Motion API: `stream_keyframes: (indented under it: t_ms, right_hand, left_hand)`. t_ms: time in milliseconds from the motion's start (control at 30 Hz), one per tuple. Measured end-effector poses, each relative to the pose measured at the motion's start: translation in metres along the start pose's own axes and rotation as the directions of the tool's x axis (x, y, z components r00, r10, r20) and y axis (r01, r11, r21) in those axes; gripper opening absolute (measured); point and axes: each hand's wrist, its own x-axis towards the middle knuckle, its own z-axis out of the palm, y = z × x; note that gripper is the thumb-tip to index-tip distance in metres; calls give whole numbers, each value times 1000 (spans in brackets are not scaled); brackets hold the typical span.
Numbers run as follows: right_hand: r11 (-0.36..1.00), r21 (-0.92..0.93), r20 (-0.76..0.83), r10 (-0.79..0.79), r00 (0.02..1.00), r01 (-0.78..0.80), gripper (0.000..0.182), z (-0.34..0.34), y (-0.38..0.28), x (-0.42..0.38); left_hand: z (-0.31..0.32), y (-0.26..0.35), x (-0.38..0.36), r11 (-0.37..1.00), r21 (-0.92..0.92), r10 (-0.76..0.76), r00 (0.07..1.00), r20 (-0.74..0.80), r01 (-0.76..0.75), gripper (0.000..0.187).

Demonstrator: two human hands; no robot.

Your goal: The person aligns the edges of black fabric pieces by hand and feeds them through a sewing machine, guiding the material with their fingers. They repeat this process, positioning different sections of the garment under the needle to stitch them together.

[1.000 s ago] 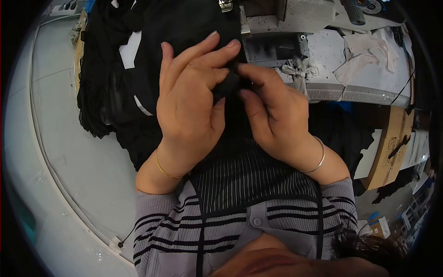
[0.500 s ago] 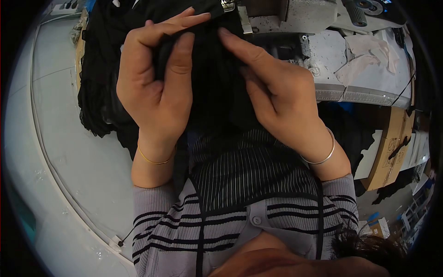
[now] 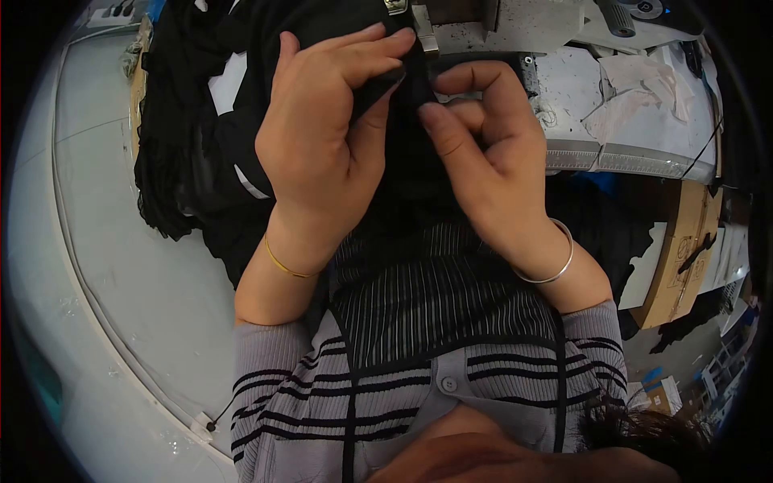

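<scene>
Pale surface [image 3: 153, 298] left of a machine [image 3: 535, 30], with black cloth [image 3: 412, 95] between two bare hands.

Holds the cloth just in front of the machine, near its metal foot [image 3: 395, 6]. Apparently pinches it at thumb and fingertips of both the left hand [image 3: 310, 145] and the right hand [image 3: 507, 153], close together but apart. Looks to be partway through handling, neither laid down nor let go. Cannot tell, among such dark folds, of any stitching done or of the amount left. Left of the machine, a heap of black fabric [image 3: 173, 137] with white patches [image 3: 229, 84]. Right of the machine, pale scraps [image 3: 644, 97] and a ruler strip [image 3: 628, 158]; nearer the body, a cardboard box [image 3: 684, 249].
</scene>
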Motion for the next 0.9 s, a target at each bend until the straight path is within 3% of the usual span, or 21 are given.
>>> stream_keyframes:
  t_ms: [33,67,133,233,333,433,533,633,767,900]
  right_hand:
    - [984,73,43,161,986,-164,17,-2,-2,4]
    - [984,73,44,161,986,-164,17,-3,-4,9]
    - [881,391,105,243,964,-265,20,-2,-6,17]
    - [942,274,152,155,976,-192,21,-9,-1,24]
    - [946,250,192,160,968,-206,20,-14,0,26]
    - [977,183,131,81,988,-105,20,-16,1,25]
    - [966,225,116,101,988,-126,19,-12,-3,25]
    - [991,100,110,74,991,-85,16,-11,2,22]
    - [991,100,49,87,995,-92,15,-6,-2,17]
    - [982,168,31,81,996,-85,13,-3,0,14]
  left_hand:
    - [-1,-5,3,1000,-15,2,1000,-1,-2,16]
    - [-2,-10,5,1000,-15,20,1000,21,-19,17]
    - [-7,-17,7,999,-15,36,998,46,-36,18]
    - [-13,-17,11,998,-42,50,991,125,-45,16]
    - [-18,-2,19,995,10,-100,980,169,100,18]
    - [-16,-15,12,993,-42,-99,983,154,107,19]
    - [-19,-27,7,988,-157,27,995,93,-12,19]
    - [-21,-17,7,974,-206,-86,996,26,90,21]
    - [-30,15,16,976,195,79,993,88,-95,13]
    - [-6,36,7,929,347,93,989,112,-126,12]
